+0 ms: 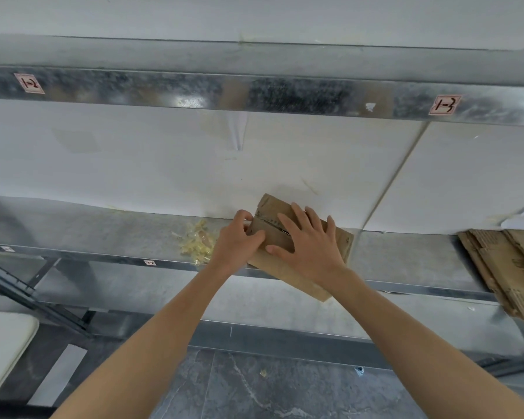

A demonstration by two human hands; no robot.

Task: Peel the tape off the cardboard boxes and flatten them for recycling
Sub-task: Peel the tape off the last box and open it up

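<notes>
Cardboard box (270,207) lies on the front ledge of the metal shelf (103,234), its near corner overhanging, between a stack of flattened cardboard (502,267) at right and a wad of peeled tape scraps (195,240) at left. The right hand (309,246) presses flat on top, fingers spread, probably to steady it. The left hand (236,240) curls its fingers around the box's left end at the seam, probably to start a strip. Whether tape is pinched there cannot be told, and the right hand hides most of the seam.

Brown cardboard box (297,237), yellowish tape scraps (195,241) (translucent) — mottled silver-grey shelf (103,234), 2 pink labels (444,105).
</notes>
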